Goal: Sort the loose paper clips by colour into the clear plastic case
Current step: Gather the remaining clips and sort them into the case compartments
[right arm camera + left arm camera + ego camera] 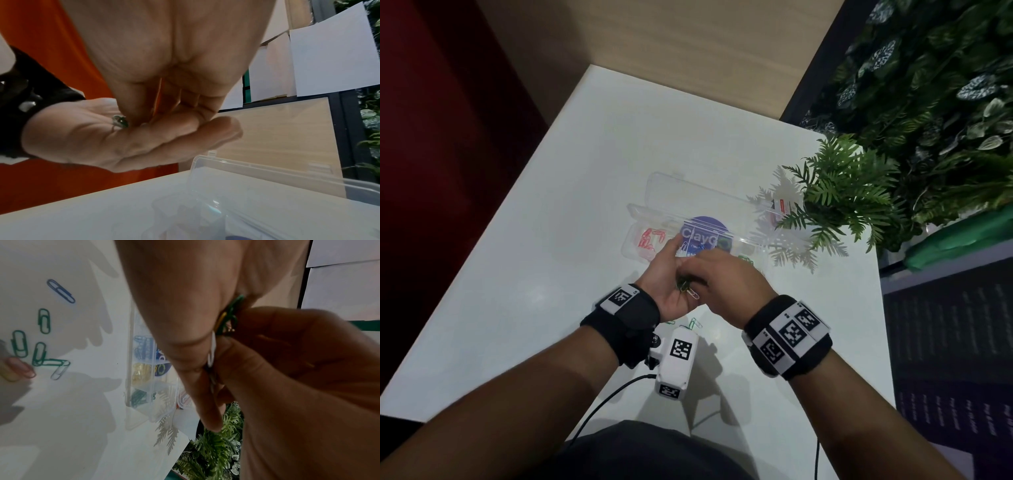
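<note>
While both wrists hang over the desk (544, 281), loose clips (43, 321) lie scattered beneath them: mostly green, one blue, one white. Left hand (669, 294) is palm up, fingers relaxed and nearly flat, carrying a handful of clips (686, 287) in green, yellow and white. Right hand (729, 282) sits over it, fingertips bunched, pinching into that handful. Beyond is the clear plastic case (688, 198), lid open, its compartments holding red, blue, yellow and green clips. Fern (842, 195) at far right.

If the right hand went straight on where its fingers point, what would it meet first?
The clips lying in the left hand's cupped palm. The right hand seems to be pinching them, with the palm directly behind.
</note>
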A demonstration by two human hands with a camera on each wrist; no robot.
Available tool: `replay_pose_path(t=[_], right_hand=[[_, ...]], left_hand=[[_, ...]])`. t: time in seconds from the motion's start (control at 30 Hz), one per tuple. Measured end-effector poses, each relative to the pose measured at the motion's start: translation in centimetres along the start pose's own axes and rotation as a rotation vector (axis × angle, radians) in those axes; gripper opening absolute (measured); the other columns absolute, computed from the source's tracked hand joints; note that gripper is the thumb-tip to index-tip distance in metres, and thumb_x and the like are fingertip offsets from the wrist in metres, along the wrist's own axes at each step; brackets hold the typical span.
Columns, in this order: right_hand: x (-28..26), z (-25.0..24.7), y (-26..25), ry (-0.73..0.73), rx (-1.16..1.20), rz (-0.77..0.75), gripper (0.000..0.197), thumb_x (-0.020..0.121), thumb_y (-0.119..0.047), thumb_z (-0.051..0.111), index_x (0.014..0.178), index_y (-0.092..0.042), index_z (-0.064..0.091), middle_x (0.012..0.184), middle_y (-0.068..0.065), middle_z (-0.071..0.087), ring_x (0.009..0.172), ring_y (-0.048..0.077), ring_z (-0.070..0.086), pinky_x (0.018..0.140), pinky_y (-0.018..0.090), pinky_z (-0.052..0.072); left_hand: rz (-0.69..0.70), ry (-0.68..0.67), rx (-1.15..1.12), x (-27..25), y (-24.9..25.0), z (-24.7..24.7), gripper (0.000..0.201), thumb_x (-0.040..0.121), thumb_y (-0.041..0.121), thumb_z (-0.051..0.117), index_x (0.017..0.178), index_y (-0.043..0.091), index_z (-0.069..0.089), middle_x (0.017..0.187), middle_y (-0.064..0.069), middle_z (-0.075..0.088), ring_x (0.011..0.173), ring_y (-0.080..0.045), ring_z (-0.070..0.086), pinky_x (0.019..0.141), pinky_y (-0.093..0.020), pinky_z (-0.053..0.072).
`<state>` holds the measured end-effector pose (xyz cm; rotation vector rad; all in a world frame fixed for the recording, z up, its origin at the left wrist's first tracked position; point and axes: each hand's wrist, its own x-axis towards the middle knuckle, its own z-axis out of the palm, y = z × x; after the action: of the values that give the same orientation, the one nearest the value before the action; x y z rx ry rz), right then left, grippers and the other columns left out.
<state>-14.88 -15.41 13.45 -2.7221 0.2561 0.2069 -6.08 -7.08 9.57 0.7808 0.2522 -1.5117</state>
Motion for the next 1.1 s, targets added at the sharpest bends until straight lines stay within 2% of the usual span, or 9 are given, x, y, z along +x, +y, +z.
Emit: replay_pose_path(t=[0.1,0.33,0.43,0.5,0.6,0.77,0.87,1.0,1.1], right_hand=[[0.3,0.2,0.1,-0.017,-0.014,-0.021,0.025,0.088,-0.016,0.050,0.106,-0.025,0.065,0.094,-0.001,0.061,0.094,0.021,0.055,0.071,0.039,0.050],[0.7,-0.1,0.2,-0.063,-0.026,-0.051,0.020,0.088,-0.015,0.047,0.099,-0.019,0.064,0.090,0.000,0.053,0.089,0.021,0.054,0.067,0.037,0.047],[0.8,-0.1,0.7,-0.070,0.025,-0.028,0.018,0.087,-0.016,0.048,0.096,-0.021,0.063,0.089,-0.002,0.050,0.086,0.019,0.052,0.067,0.039,0.047],[0.9,-0.2,1.3,-0.044,0.104,-0.011,0.013,0.085,-0.016,0.051,0.090,-0.020,0.062,0.087,-0.003,0.051,0.083,0.017,0.051,0.070,0.041,0.048],[0.8,-0.7,2.1,0.020,0.222,0.026,0.007,0.081,-0.012,0.057,0.084,-0.013,0.063,0.081,-0.002,0.059,0.076,0.016,0.054,0.072,0.038,0.049],[0.5,-1.0,2.9,0.111,0.632,0.222,0.014,0.080,-0.005,0.063,0.074,-0.016,0.057,0.066,-0.001,0.058,0.059,0.017,0.053,0.061,0.032,0.048],[0.4,-1.1,3.6,0.132,0.922,0.299,0.018,0.083,0.004,0.059,0.073,-0.010,0.054,0.064,0.010,0.056,0.051,0.019,0.050,0.051,0.026,0.041],[0.3,-1.4,4.1,0.152,1.069,0.338,0.020,0.084,0.007,0.055,0.073,-0.009,0.052,0.062,0.014,0.058,0.044,0.016,0.049,0.043,0.021,0.037],[0.5,-1.4,4.9,0.210,1.166,0.366,0.022,0.084,0.011,0.051,0.072,-0.008,0.050,0.060,0.012,0.052,0.044,0.017,0.045,0.044,0.023,0.034]], left_hand=[[-0.014,0.027,-0.024,0.3,-0.1,-0.4,0.080,0.094,0.061,0.023,0.100,-0.001,0.072,0.088,-0.015,0.068,0.077,-0.022,0.062,0.074,-0.030,0.049],[-0.017,0.025,0.003,0.6,-0.2,-0.5,0.087,0.095,0.063,0.017,0.086,0.000,0.077,0.087,-0.017,0.073,0.071,-0.024,0.071,0.064,-0.030,0.058],[-0.025,0.017,-0.005,0.9,-0.1,-0.8,0.086,0.095,0.064,0.019,0.099,-0.003,0.073,0.098,-0.019,0.069,0.081,-0.026,0.068,0.071,-0.032,0.057],[-0.027,0.014,-0.031,1.0,-0.1,-0.9,0.084,0.094,0.064,0.021,0.113,-0.005,0.064,0.102,-0.019,0.063,0.086,-0.027,0.063,0.074,-0.034,0.056],[-0.018,-0.007,-0.032,1.1,-0.2,-0.7,0.080,0.094,0.063,0.025,0.105,-0.004,0.067,0.096,-0.019,0.066,0.081,-0.028,0.067,0.072,-0.038,0.059],[-0.021,-0.057,-0.005,1.5,-0.2,-0.6,0.081,0.094,0.063,0.026,0.109,-0.005,0.067,0.111,-0.024,0.065,0.098,-0.035,0.065,0.093,-0.051,0.050],[-0.018,-0.038,0.003,1.9,-0.1,-0.6,0.080,0.095,0.062,0.025,0.104,-0.005,0.067,0.100,-0.024,0.066,0.090,-0.036,0.066,0.090,-0.050,0.050],[-0.025,-0.047,0.013,2.1,0.0,-0.4,0.082,0.096,0.060,0.023,0.087,-0.004,0.074,0.086,-0.021,0.067,0.082,-0.035,0.067,0.088,-0.045,0.051],[-0.040,-0.071,0.032,2.0,0.3,-0.5,0.083,0.094,0.062,0.024,0.101,-0.007,0.070,0.102,-0.026,0.066,0.094,-0.039,0.066,0.092,-0.044,0.048]])
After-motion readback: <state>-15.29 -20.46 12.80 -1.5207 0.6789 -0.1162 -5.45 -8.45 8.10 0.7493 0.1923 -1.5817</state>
